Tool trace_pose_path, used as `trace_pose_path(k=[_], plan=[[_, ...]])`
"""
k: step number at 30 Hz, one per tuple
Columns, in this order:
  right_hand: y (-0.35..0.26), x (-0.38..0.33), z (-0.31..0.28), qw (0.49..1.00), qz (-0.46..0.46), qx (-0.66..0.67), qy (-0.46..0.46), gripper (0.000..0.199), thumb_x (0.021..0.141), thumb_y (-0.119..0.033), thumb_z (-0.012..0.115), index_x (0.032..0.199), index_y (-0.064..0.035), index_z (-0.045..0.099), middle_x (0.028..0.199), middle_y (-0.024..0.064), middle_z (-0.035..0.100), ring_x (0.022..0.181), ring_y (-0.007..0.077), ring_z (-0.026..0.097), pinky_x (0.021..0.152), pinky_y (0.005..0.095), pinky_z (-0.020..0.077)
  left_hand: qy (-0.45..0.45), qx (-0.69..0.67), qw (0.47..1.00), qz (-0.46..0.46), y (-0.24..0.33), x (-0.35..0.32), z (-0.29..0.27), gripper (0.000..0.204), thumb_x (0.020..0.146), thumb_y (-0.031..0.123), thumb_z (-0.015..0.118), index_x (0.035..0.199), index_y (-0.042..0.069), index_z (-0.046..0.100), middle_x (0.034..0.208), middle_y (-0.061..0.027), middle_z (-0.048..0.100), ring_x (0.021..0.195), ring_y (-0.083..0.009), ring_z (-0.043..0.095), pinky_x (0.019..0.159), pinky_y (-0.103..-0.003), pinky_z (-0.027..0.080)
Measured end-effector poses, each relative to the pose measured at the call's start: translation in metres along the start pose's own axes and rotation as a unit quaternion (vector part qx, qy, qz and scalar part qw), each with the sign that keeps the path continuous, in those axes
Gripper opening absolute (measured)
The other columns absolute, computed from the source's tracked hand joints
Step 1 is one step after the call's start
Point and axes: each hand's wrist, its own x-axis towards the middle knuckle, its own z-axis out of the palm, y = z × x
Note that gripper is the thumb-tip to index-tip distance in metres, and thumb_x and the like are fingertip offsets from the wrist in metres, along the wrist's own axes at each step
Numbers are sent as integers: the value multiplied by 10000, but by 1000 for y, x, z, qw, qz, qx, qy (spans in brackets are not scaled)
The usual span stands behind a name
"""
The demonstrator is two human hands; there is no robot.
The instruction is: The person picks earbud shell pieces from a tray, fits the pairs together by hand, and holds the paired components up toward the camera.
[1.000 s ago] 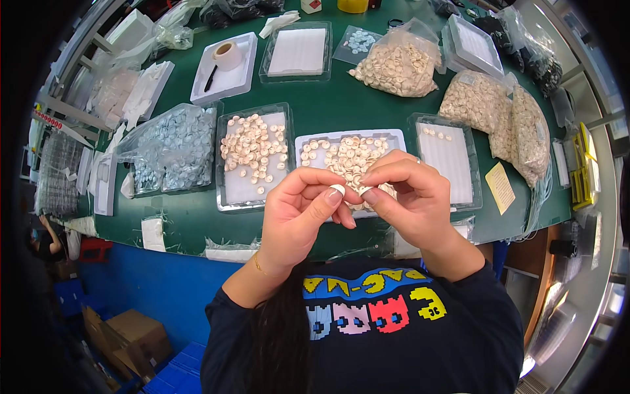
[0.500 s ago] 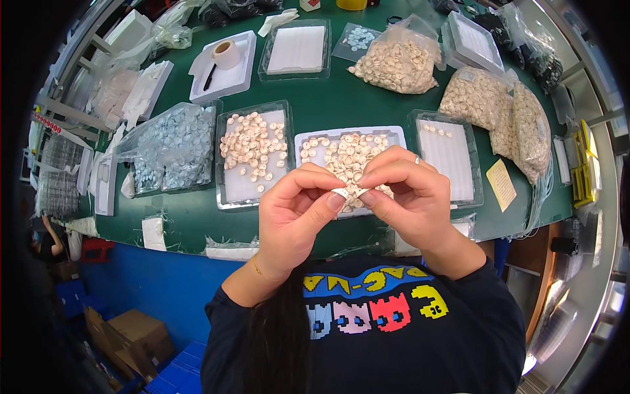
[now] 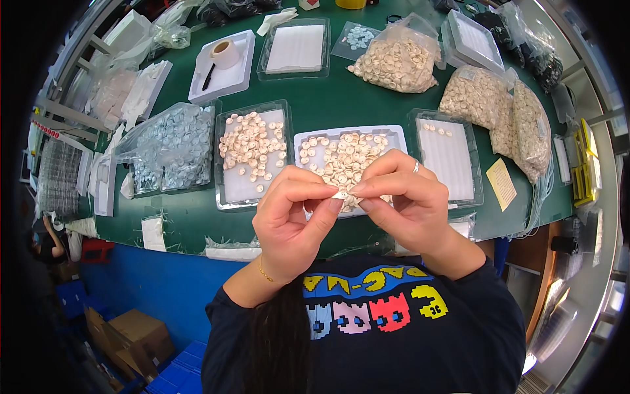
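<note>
My left hand [image 3: 289, 213] and my right hand [image 3: 410, 200] meet in front of my chest, each closed in a pinch with thumb and forefinger. Between the fingertips is a small round cream piece [image 3: 340, 195], mostly hidden by my left fingers. Just beyond my hands lies a white tray [image 3: 397, 134], with a heap of similar cream pieces [image 3: 341, 161] in it. On the left, a clear plastic tray [image 3: 286, 121] holds more round cream pieces [image 3: 249, 141], loosely spread. Right of my hands, another clear tray [image 3: 459, 171] has a white liner and several cream pieces in a row near its far end.
A bag of light-blue pieces [image 3: 170, 148] lies at left. Bulging bags of cream pieces [image 3: 397, 65] sit at the back and right. Farther back, a white tray [image 3: 236, 75] holds a tape roll [image 3: 225, 54] and a black pen [image 3: 209, 77]. A yellow paper slip [image 3: 501, 185] lies at right.
My fingertips have shifted slightly on the cream piece, and my left fingers now cover more of it. My left hand has moved a little to the left; the trays stay put.
</note>
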Motion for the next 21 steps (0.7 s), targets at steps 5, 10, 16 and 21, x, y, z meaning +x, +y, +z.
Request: trace_pose_path(k=[5,10,16,21], plan=[[-1,1,3,999,-30,-32,2,290,702,91,629,960,-36,668,806,79,588,701,159,575,585,251,458,17,13,1000,0,1,0,2,159,745,-95,635,879,-32,578,834,-86,552,706,-101,509,583,-189,412],[0,1,5,986,-94,-129,-45,379,672,116,604,1001,-60,667,803,72,552,687,159,527,590,247,427,21,17,999,-21,0,-2,1,161,747,-102,630,879,-36,566,831,-90,557,708,-106,512,608,-197,414],[6,-2,3,981,-97,-166,-22,400,662,121,601,1007,-67,672,779,64,542,662,157,521,569,248,422,48,-40,998,-9,-3,-4,1,173,779,-122,582,918,-33,528,876,-101,543,738,-101,505,642,-203,421],[4,-3,5,985,-75,-158,-4,387,647,83,616,1001,-60,673,754,76,554,629,181,558,547,265,452,42,-93,995,-18,-4,-3,1,182,789,-117,576,930,-27,504,892,-99,537,751,-94,498,653,-202,418]])
